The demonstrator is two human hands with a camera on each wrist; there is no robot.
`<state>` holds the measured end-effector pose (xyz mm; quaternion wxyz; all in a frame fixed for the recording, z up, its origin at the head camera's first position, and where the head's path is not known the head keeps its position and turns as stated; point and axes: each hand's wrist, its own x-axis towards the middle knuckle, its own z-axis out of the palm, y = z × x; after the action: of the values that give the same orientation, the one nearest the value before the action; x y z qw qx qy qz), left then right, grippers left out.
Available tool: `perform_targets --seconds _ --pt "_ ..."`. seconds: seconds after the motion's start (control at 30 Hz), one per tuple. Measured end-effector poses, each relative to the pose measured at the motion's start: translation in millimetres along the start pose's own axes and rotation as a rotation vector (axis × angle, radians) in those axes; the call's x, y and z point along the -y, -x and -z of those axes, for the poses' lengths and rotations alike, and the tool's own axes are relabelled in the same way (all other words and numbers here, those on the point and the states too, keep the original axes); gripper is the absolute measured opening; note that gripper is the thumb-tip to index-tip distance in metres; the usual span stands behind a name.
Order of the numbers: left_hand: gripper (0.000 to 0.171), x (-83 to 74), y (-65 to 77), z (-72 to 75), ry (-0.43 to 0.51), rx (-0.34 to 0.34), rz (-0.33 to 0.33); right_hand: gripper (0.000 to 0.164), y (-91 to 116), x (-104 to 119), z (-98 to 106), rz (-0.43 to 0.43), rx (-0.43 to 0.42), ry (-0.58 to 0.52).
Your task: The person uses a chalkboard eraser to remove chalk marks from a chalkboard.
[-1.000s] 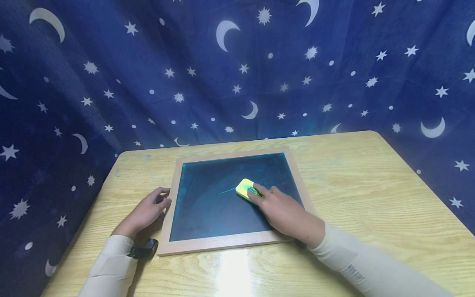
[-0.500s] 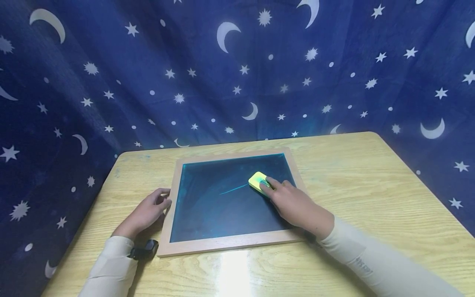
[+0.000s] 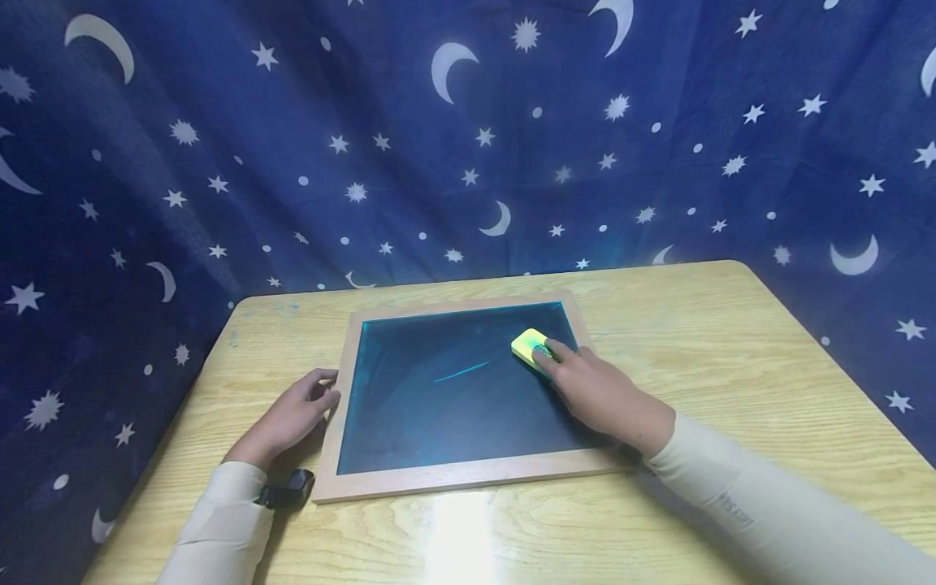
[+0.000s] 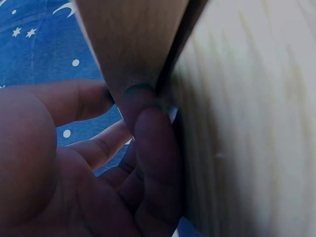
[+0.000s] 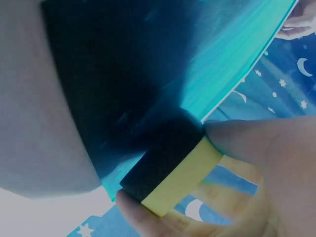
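Note:
A chalkboard [image 3: 468,474] in a light wooden frame lies flat on the table, its dark surface bearing one thin pale-blue line [image 3: 461,372]. In my right hand [image 3: 605,392] is a yellow chalkboard eraser [image 3: 528,344], held over the board's right part, right of the line. The right wrist view shows the thumb and fingers gripping the sides of the eraser's yellow body [image 5: 185,175], its dark felt facing the board. My left hand [image 3: 287,416] holds the frame's left edge; in the left wrist view the thumb and curled fingertips [image 4: 155,128] are against the wooden side.
The board rests on a pale wood-grain table [image 3: 702,349] with more tabletop on its right. Behind and left hangs a blue curtain [image 3: 409,114] with moons and stars. A black strap with a small device [image 3: 298,481] sits at my left wrist, beside the frame's lower-left corner.
My right hand has moved the eraser up and right across the board, away from the pale-blue line, uncovering more of its right end. The left hand and the board stay put.

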<state>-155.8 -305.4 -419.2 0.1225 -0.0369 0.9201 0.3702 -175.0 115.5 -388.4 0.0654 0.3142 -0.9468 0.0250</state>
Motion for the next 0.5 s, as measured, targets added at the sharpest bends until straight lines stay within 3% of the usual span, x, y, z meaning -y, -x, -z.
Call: perform_targets --seconds 0.5 --pt "0.051 -1.7 1.0 -0.7 0.007 -0.002 0.011 0.053 -3.1 7.7 1.6 0.046 -0.019 -0.016"
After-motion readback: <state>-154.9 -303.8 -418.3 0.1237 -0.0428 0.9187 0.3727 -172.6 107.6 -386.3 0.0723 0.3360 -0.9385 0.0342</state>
